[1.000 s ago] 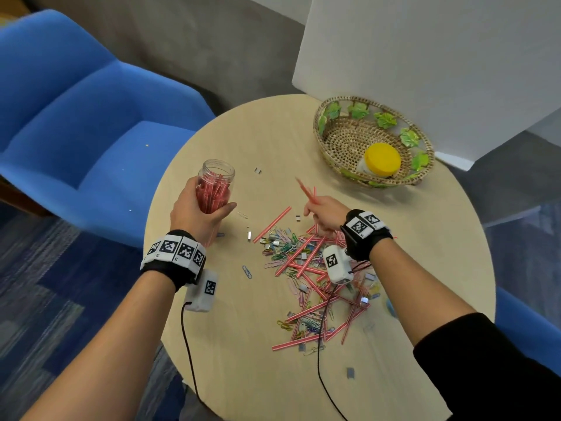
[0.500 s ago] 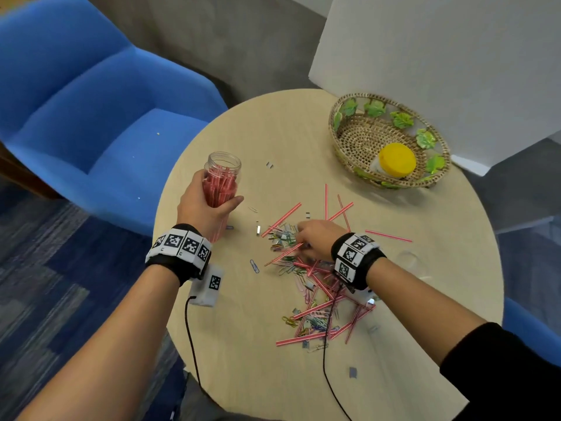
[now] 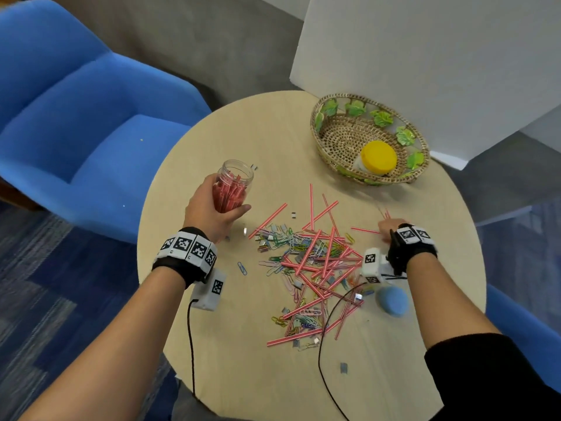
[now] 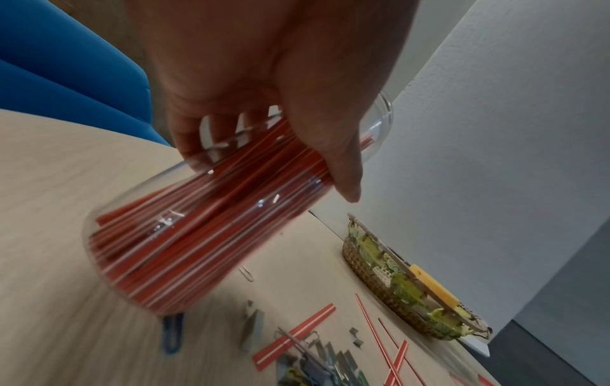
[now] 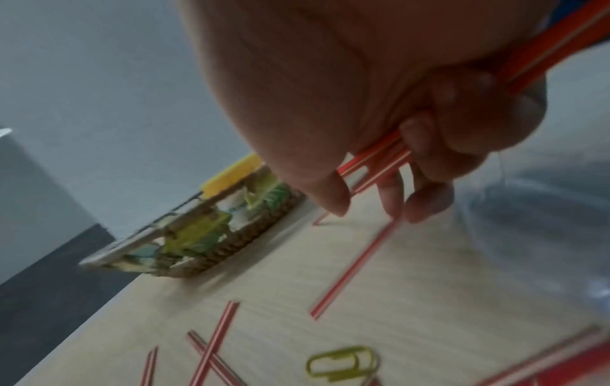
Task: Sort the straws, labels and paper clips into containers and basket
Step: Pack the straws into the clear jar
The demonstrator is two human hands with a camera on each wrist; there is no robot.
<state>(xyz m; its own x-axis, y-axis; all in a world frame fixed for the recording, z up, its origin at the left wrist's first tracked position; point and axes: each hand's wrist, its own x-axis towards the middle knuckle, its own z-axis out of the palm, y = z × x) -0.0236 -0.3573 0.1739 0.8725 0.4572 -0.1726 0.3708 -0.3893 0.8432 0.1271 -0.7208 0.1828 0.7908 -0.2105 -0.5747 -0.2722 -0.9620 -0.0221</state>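
The person is gathering straws. The left hand is wrapping its fingers and thumb round a clear jar, already packed with red straws, and tilting it off the table at the left side. The right hand is reaching to the right of the heap; in the right wrist view its fingers are curling round a few straws held against the palm while the fingertips are pressing down on one more straw lying alone on the wood.

I judge this as the straw step, well along but unfinished: many straws are lying crossed in the pile in the middle, mixed with paper clips and small grey pieces that are probably the labels. The next move, I reckon, is lifting that lone straw into the bunch, then carrying the bunch left and feeding it end-first into the jar mouth, which is narrow and nearly full.

The basket is sitting at the far right with a yellow-lidded container inside.

Half a second ago the right hand was lying over the near-left part of the pile; now it is out to the right, by the lone straw. The left hand's grip on the jar looks unchanged.
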